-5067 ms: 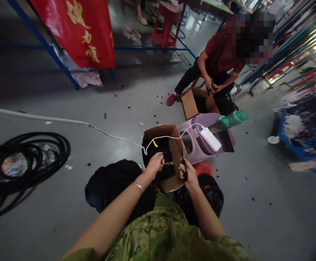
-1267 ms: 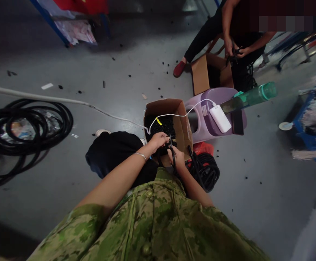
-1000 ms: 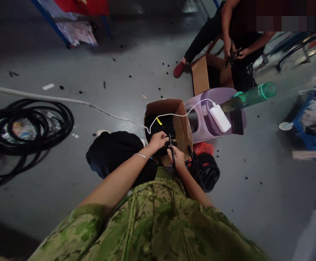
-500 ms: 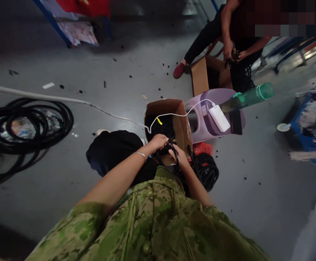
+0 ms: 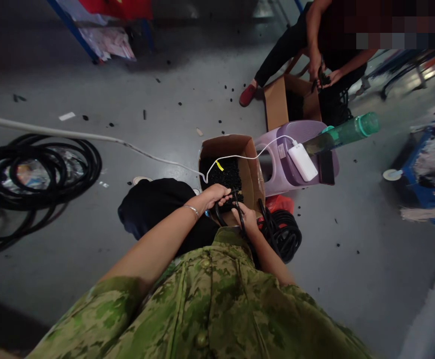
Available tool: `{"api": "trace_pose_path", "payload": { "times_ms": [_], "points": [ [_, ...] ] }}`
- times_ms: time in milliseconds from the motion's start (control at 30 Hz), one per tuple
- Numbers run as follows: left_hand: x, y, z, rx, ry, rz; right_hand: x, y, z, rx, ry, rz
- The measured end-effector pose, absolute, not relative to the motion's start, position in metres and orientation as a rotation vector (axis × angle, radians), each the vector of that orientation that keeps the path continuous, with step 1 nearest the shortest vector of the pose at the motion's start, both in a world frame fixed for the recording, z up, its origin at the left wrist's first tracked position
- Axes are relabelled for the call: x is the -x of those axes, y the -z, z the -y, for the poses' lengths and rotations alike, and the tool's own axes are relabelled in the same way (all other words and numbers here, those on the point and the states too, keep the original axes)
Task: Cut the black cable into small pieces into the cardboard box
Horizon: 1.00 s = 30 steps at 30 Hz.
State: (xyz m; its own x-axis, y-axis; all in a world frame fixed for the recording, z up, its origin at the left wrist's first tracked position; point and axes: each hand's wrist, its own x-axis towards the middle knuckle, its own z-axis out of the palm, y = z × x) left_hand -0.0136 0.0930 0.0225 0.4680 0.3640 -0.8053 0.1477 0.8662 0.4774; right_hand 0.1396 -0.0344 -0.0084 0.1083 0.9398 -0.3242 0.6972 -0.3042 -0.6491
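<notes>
Drawn together since the earliest frame, two bare hands now meet over one open cardboard box (image 5: 257,174), where the right hand (image 5: 247,219) had been at its right rim, apart from the left. The left hand (image 5: 217,194), a single silver bracelet (image 5: 194,211) at its wrist, reaches up and inward, fingers closed narrowly on a length of black tubing (image 5: 219,214) that bends down at the near side of the box. The right, its forearm angled up and inward, has its fingers wrapped around one pair of black-handled scissors (image 5: 240,214), blades beside the left fingertips; how far they are open is unclear. Black pieces (image 5: 226,174), too many to count, lie inside. One purple stool (image 5: 277,179) beside the box bears one white power bank (image 5: 303,162), one green bottle (image 5: 346,133) and one dark flat object (image 5: 327,168). Two coils, one on each side (image 5: 84,187) (image 5: 286,237), rest on the floor (image 5: 157,134); beyond, one co-worker (image 5: 316,60) sits at a second box (image 5: 276,104).
</notes>
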Motion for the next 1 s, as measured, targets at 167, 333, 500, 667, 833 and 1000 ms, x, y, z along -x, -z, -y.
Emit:
{"api": "trace_pose_path", "payload": {
  "times_ms": [167,333,500,667,833,1000],
  "points": [
    [0.009,-0.022,-0.090,-0.560,-0.133,-1.105,-0.136,0.011,0.040,2.090,-0.955,1.605],
    [0.006,-0.019,-0.088,-0.654,-0.203,-1.154,-0.134,0.013,0.038,2.061,-0.986,1.558],
    [0.005,-0.017,-0.089,-0.814,-0.265,-1.209,-0.139,0.015,0.031,1.813,-1.411,1.293],
    [0.006,-0.012,-0.088,-0.964,-0.318,-1.207,-0.147,0.013,0.018,1.641,-1.546,1.178],
    [0.008,-0.005,-0.086,-1.165,-0.398,-1.188,-0.152,0.006,0.005,1.688,-1.575,1.156],
    [0.010,-0.002,-0.087,-1.358,-0.441,-1.203,-0.150,0.000,-0.002,1.682,-1.483,1.235]
  ]
}}
